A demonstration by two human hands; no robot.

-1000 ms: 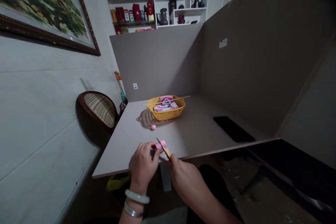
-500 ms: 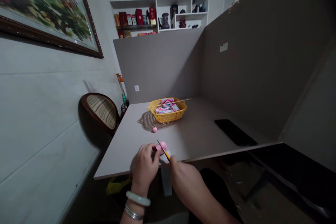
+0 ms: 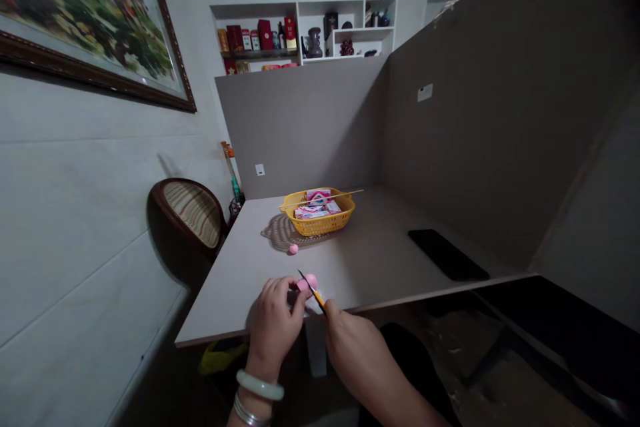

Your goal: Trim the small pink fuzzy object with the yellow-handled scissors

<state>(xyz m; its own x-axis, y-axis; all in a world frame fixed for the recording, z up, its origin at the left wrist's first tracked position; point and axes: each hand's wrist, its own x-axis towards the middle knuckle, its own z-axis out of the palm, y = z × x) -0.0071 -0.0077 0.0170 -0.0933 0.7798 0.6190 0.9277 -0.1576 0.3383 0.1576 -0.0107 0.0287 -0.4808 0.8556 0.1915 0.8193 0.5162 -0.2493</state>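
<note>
Near the front edge of the table, my left hand [image 3: 278, 310] pinches a flat pink piece [image 3: 303, 285] that looks like soft clay. A round pink lump [image 3: 311, 279] sits right beside that piece. My right hand [image 3: 353, 340] is closed around a slim yellow-handled knife [image 3: 316, 295], its thin dark tip pointing up and left across the pink material. Under the fingers lies something white and crumpled [image 3: 313, 307], partly hidden. A small pink ball [image 3: 293, 249] rests farther back on the table.
A yellow plastic basket [image 3: 320, 224] holds pink-and-white packets, with a thin stick [image 3: 345, 194] across its rim. A black flat object [image 3: 445, 253] lies to the right on the grey table [image 3: 370, 267]. Partition panels [image 3: 310, 127] rise behind and right; a chair [image 3: 193, 213] stands left.
Both hands stay almost in place, and the knife tip remains across the pink material. The flat pink piece appears tilted slightly differently. The view has shifted very slightly.
</note>
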